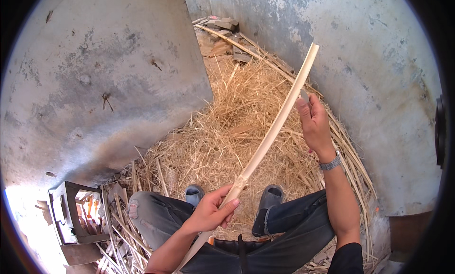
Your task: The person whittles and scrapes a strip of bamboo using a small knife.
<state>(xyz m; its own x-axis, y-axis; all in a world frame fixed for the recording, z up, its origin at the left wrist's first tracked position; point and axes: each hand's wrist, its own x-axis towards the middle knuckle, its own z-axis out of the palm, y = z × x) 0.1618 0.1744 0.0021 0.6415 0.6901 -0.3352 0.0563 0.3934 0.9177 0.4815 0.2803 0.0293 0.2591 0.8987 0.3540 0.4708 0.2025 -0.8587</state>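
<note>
A long, pale split bamboo strip [271, 134] runs slantwise from my lap up to the far right, with a rough node a little above my left hand. My left hand [213, 211] is closed around its lower part, thumb on top. Beside the strip's upper part, my right hand [313, 120] is closed on a small grey blade [304, 96], whose edge meets or nearly meets the strip. The palm and fingers hide most of that tool. A metal-banded watch [331, 162] circles my right wrist.
Straw-like shavings [232, 113] cover the ground between my slippered feet and the grey walls [369, 80]. Long bamboo strips [348, 155] lie along the right wall. At the lower left, a dark frame [78, 212] stands by more split pieces [125, 226]. Bricks [222, 24] lie at the far end.
</note>
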